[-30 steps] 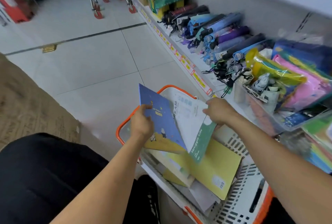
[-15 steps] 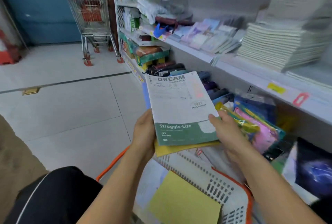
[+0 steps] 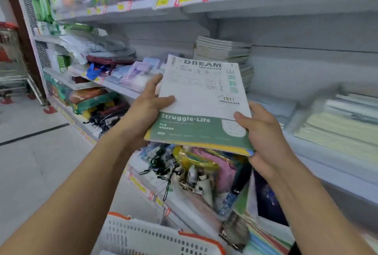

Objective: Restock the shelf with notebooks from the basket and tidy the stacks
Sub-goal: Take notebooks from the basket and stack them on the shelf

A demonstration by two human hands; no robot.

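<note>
A small bundle of notebooks [image 3: 202, 101], topped by a white and green one marked "DREAM" and "Struggle-Life" with yellow and blue covers under it, is held up in front of the middle shelf [image 3: 331, 164]. My left hand [image 3: 147, 107] grips its left edge, thumb on the cover. My right hand [image 3: 263, 134] grips the lower right corner. Behind the bundle a tall stack of notebooks [image 3: 225, 50] lies on the shelf, and more pale stacks [image 3: 343, 130] lie blurred at the right. The white basket with an orange rim [image 3: 155, 236] sits below my arms.
The lower shelf under the bundle is crowded with coloured pouches and umbrellas [image 3: 196, 168]. An upper shelf [image 3: 204, 5] with price tags hangs above. Tiled floor [image 3: 36, 152] opens to the left, with a shopping trolley [image 3: 10, 60] at the far left edge.
Both hands lifted the notebooks out of the basket and raised them toward the middle shelf. My view swung up from the basket to the shelves.
</note>
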